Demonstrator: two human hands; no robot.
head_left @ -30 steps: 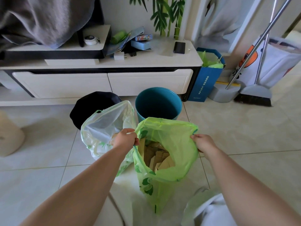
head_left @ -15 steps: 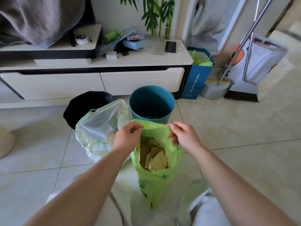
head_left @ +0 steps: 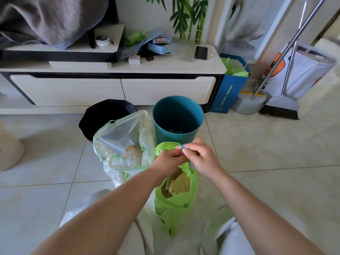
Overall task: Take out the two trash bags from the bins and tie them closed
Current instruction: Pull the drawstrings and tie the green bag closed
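- The place is a room with a pale tiled floor (head_left: 266, 162). A low white cabinet (head_left: 110, 89) stands along the far wall.
- Nearest, between the two forearms, the green trash bag (head_left: 174, 208) stands upright on the floor, outside the bins. Its mouth is partly open, and brown paper pieces (head_left: 179, 183) show inside.
- The left hand (head_left: 169, 159) is above this bag, with its fingers curled round the gathered green rim.
- The right hand (head_left: 200, 157) is just beside the left one and touches it. Its thumb and forefinger pinch the teal drawstring (head_left: 189, 163), which runs down to the bag's rim.
- To the left of the hands, the second bag (head_left: 125, 144), pale and half transparent with a green print, stands on the floor. Its mouth is wide open and it is not tied.
- Behind the hands is the teal bin (head_left: 177, 118), upright and with no bag in it.
- The black bin (head_left: 104, 115) is beside it on the left, partly hidden by the pale bag.
- To the right of the cabinet there is a blue paper bag (head_left: 230, 89), then a dustpan (head_left: 246, 105) and a broom (head_left: 279, 107).
- On top of the cabinet lie a dark phone (head_left: 201, 52) and some small boxes; a grey cloth (head_left: 51, 19) hangs at the far left.
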